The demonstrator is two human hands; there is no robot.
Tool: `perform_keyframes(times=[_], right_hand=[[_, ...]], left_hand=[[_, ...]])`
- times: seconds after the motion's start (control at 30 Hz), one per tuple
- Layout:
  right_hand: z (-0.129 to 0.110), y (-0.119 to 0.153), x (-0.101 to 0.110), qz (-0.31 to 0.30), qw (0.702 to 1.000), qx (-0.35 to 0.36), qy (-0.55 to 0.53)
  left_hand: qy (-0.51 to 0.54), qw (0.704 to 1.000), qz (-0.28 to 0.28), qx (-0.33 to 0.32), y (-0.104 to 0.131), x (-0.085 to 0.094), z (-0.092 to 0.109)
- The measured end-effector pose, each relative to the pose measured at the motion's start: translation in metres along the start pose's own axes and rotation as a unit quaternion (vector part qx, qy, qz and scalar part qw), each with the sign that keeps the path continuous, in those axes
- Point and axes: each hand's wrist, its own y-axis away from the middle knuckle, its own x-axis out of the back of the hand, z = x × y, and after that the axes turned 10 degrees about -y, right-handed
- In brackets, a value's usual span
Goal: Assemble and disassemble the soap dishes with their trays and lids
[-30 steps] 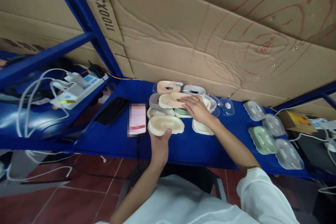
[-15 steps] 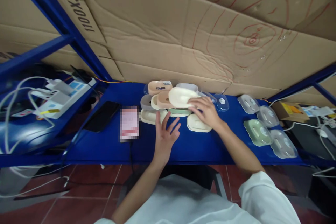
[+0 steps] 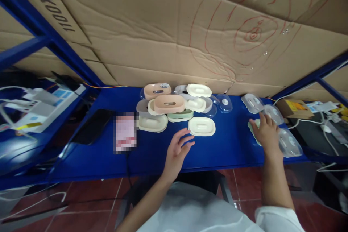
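Note:
My left hand (image 3: 178, 152) is raised over the blue tabletop with its fingers apart and nothing in it. Just beyond its fingertips lies a cream oval tray (image 3: 201, 127), which looks like a soap dish part. At the right, my right hand (image 3: 268, 132) is over a green soap dish (image 3: 252, 126) and hides most of it; its fingers are spread and seem to reach the dish, which still rests on the table. Around this hand are soap dishes with clear lids: one behind (image 3: 252, 103), a grey one (image 3: 274, 114) and another on the right (image 3: 290, 143).
A pile of peach (image 3: 169, 103), cream (image 3: 199, 90), green (image 3: 179, 116) and grey dish parts and clear lids (image 3: 224, 103) fills the back middle. A blurred pink item (image 3: 125, 132), a black phone (image 3: 94, 127) and a power strip (image 3: 49, 108) are leftward. A cardboard panel (image 3: 152, 43) stands behind.
My right hand has left a cream oval part on the pile and moved right to the green dish. My left hand has shifted slightly right, and the camera view has moved a little.

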Motion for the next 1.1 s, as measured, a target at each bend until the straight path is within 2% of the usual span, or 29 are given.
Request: perform_keyframes(times=[0.07, 0.13, 0.23, 0.33, 0.4, 0.47, 0.57, 0.67, 0.77, 0.83, 0.93, 1.0, 1.1], right_hand=[[0.019, 0.046, 0.003, -0.035, 0.999, -0.016, 0.036], [0.022, 0.079, 0.004, -0.043, 0.999, 0.003, 0.021], [0.013, 0.100, 0.012, -0.043, 0.998, 0.009, -0.054], [-0.006, 0.101, 0.025, -0.034, 0.986, -0.009, -0.161], [-0.030, 0.099, 0.031, -0.029, 0.966, 0.000, -0.257], [-0.062, 0.099, 0.032, -0.064, 0.930, 0.033, -0.360], [-0.114, 0.098, 0.022, -0.146, 0.864, 0.095, -0.472], [-0.142, 0.092, 0.005, -0.143, 0.833, 0.122, -0.520], [-0.139, 0.078, -0.001, -0.098, 0.851, 0.148, -0.494], [-0.127, 0.061, 0.000, -0.067, 0.888, 0.174, -0.420], [-0.105, 0.016, -0.002, -0.040, 0.934, 0.209, -0.287], [-0.093, -0.024, -0.013, -0.049, 0.943, 0.219, -0.245], [-0.082, -0.081, -0.038, -0.104, 0.942, 0.224, -0.227]], left_hand=[[0.003, 0.999, -0.044, 0.032, -0.003, -0.017, -0.007], [0.002, 0.993, -0.098, 0.058, -0.004, -0.035, -0.018], [-0.003, 0.981, -0.173, 0.084, 0.002, -0.056, -0.035], [0.002, 0.971, -0.212, 0.113, 0.010, -0.065, -0.048], [0.025, 0.966, -0.219, 0.138, 0.013, -0.066, -0.052], [0.065, 0.962, -0.215, 0.155, 0.013, -0.064, -0.052], [0.115, 0.962, -0.196, 0.154, 0.007, -0.061, -0.047], [0.069, 0.981, -0.148, 0.102, 0.004, -0.054, -0.047], [-0.085, 0.988, -0.126, -0.016, 0.008, -0.043, -0.049], [-0.221, 0.961, -0.131, -0.108, 0.012, -0.035, -0.048], [-0.424, 0.867, -0.141, -0.221, 0.010, -0.031, -0.042], [-0.522, 0.792, -0.164, -0.271, 0.003, -0.037, -0.037], [-0.609, 0.697, -0.209, -0.316, -0.012, -0.053, -0.035]])
